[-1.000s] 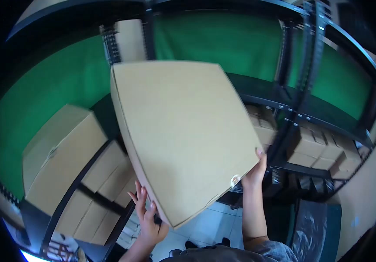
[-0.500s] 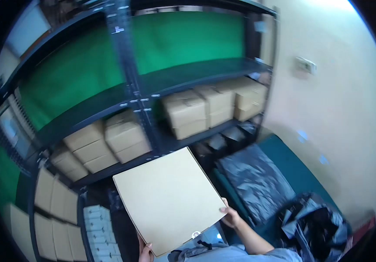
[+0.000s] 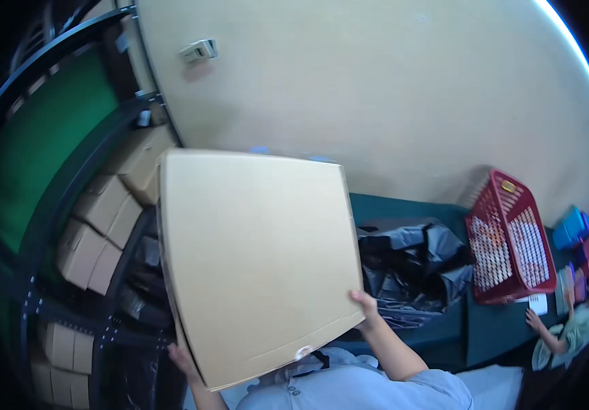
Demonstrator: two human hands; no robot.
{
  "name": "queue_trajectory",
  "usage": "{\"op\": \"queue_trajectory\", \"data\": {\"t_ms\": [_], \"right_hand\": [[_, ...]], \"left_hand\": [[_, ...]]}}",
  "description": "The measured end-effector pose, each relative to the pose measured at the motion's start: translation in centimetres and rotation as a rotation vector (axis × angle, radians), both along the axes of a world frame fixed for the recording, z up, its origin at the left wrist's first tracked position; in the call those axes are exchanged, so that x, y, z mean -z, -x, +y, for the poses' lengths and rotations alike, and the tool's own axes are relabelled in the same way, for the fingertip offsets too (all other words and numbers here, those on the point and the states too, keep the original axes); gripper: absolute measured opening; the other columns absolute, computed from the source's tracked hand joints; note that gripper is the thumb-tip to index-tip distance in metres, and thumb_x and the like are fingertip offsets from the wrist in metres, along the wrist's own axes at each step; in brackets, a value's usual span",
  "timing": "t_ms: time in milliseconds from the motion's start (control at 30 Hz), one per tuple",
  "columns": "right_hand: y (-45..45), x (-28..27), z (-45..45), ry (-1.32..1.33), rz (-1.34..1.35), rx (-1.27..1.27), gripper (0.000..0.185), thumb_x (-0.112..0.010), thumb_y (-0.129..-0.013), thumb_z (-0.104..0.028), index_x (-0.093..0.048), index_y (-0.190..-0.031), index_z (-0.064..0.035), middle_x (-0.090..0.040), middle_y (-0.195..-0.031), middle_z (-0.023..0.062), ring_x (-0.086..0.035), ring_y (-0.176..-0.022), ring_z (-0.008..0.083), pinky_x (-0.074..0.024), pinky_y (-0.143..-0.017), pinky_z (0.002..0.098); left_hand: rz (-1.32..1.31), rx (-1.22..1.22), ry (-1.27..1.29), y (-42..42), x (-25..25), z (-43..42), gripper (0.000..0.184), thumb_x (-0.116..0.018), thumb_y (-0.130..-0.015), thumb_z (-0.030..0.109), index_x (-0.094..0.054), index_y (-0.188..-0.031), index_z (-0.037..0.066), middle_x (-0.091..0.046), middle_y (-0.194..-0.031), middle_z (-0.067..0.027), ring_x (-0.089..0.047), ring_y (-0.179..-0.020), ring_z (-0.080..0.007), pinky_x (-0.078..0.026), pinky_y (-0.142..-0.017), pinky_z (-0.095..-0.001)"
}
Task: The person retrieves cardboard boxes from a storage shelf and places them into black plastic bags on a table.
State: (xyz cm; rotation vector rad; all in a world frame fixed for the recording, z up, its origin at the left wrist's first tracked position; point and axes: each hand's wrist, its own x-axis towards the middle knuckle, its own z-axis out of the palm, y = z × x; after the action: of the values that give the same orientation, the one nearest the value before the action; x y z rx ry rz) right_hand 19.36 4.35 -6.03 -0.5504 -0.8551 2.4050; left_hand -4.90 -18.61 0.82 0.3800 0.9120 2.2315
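A large flat cardboard box (image 3: 260, 260) fills the middle of the view, with a small round sticker near its lower edge. Both hands hold it in front of my body. My left hand (image 3: 185, 362) grips the lower left edge, its fingers partly hidden by the box. At the lower right corner, my right hand (image 3: 366, 307) has its thumb on top and the other fingers underneath.
Black shelves (image 3: 69, 171) with cardboard boxes (image 3: 99, 205) stand at the left. Right of the held box, dark plastic bags (image 3: 417, 266) and a red basket (image 3: 513, 239) rest on a green surface (image 3: 445, 342). Another person (image 3: 571, 335) is at the far right.
The view has turned right from the shelves to the wall, bringing the red basket and another person into sight. The box stays in both hands and now appears larger than half a second ago.
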Motion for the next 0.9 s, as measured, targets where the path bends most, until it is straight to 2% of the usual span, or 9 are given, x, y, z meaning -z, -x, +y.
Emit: {"op": "queue_trajectory", "data": {"t_ms": [33,100,133,167,300,500,567,700,900], "right_hand": [[-1.6,0.1,0.1,0.040,0.003,0.138,0.069,-0.058,-0.076,-0.040,-0.039,-0.128,0.0013,-0.054,-0.117,0.0188,-0.058,-0.100,0.0295,-0.0481,-0.086,0.0391],[-5.5,1.3,1.4,0.140,0.181,0.156,0.064,-0.052,-0.082,-0.043,-0.040,-0.128,-0.0007,-0.053,-0.120,0.0176,-0.056,-0.106,0.0296,-0.0459,-0.089,0.0407],[-7.4,1.1,1.6,0.112,0.118,0.197,0.063,-0.046,-0.085,-0.049,-0.041,-0.129,-0.0031,-0.053,-0.122,0.0144,-0.055,-0.108,0.0290,-0.0455,-0.089,0.0420],[-9.0,1.0,1.9,0.309,0.481,0.090,0.061,-0.042,-0.087,-0.049,-0.043,-0.129,-0.0050,-0.052,-0.124,0.0129,-0.054,-0.109,0.0287,-0.0452,-0.090,0.0434],[-17.1,5.4,0.5,0.428,0.258,0.350,0.054,-0.043,-0.088,-0.043,-0.046,-0.128,-0.0072,-0.053,-0.125,0.0120,-0.056,-0.107,0.0281,-0.0483,-0.085,0.0410],[-24.5,6.0,-3.7,0.142,-0.183,0.509,0.053,-0.046,-0.087,-0.042,-0.046,-0.127,-0.0071,-0.054,-0.123,0.0119,-0.058,-0.105,0.0280,-0.0494,-0.083,0.0401],[-25.0,6.5,-4.8,0.073,-0.322,0.527,0.053,-0.047,-0.087,-0.042,-0.047,-0.127,-0.0070,-0.055,-0.122,0.0119,-0.058,-0.104,0.0280,-0.0497,-0.083,0.0398],[-23.7,5.1,-3.1,0.335,-0.171,0.343,0.052,-0.047,-0.087,-0.043,-0.047,-0.125,-0.0072,-0.056,-0.119,0.0119,-0.057,-0.104,0.0263,-0.0476,-0.084,0.0428],[-21.2,0.6,1.3,0.395,-0.471,0.081,0.076,-0.044,-0.081,-0.061,-0.037,-0.133,-0.0056,-0.043,-0.126,0.0256,-0.049,-0.107,0.0471,-0.0399,-0.079,0.0688]], "left_hand": [[0.177,0.060,0.138,-0.7,-1.5,2.9,0.056,-0.042,-0.089,0.047,-0.040,-0.128,0.006,-0.053,-0.115,-0.0135,-0.054,-0.103,-0.0262,-0.044,-0.090,-0.0414],[-0.084,0.256,0.317,3.2,11.2,7.3,0.046,-0.049,-0.089,0.038,-0.046,-0.121,0.006,-0.050,-0.117,-0.0116,-0.048,-0.110,-0.0222,-0.042,-0.091,-0.0377],[0.385,0.329,0.418,2.1,11.3,9.8,0.047,-0.056,-0.084,0.034,-0.046,-0.121,0.006,-0.049,-0.117,-0.0122,-0.047,-0.111,-0.0234,-0.040,-0.092,-0.0378],[0.866,0.385,0.493,0.0,10.8,12.4,0.050,-0.064,-0.080,0.031,-0.046,-0.121,0.006,-0.048,-0.116,-0.0127,-0.045,-0.112,-0.0247,-0.039,-0.092,-0.0380],[1.411,0.287,0.659,-7.1,9.0,17.4,0.068,-0.077,-0.065,0.031,-0.047,-0.121,0.009,-0.045,-0.116,-0.0179,-0.045,-0.108,-0.0357,-0.036,-0.095,-0.0409],[1.192,0.013,0.637,-6.7,9.9,23.1,0.017,-0.057,-0.085,0.021,-0.059,-0.087,0.004,-0.059,-0.082,-0.0151,-0.053,-0.088,-0.0315,-0.039,-0.080,-0.0402],[1.025,-0.012,0.477,-5.5,11.0,25.2,0.021,-0.056,-0.088,0.022,-0.057,-0.085,0.002,-0.058,-0.074,-0.0116,-0.055,-0.071,-0.0200,-0.041,-0.068,-0.0295],[0.623,0.238,0.315,-3.4,8.8,27.2,0.019,-0.046,-0.095,0.019,-0.051,-0.086,0.003,-0.049,-0.070,0.0042,-0.039,-0.068,-0.0008,-0.032,-0.060,-0.0178],[0.689,0.230,0.299,-0.9,7.9,27.4,0.018,-0.046,-0.095,0.018,-0.053,-0.089,0.002,-0.053,-0.075,0.0036,-0.044,-0.070,-0.0021,-0.034,-0.063,-0.0174]]}}
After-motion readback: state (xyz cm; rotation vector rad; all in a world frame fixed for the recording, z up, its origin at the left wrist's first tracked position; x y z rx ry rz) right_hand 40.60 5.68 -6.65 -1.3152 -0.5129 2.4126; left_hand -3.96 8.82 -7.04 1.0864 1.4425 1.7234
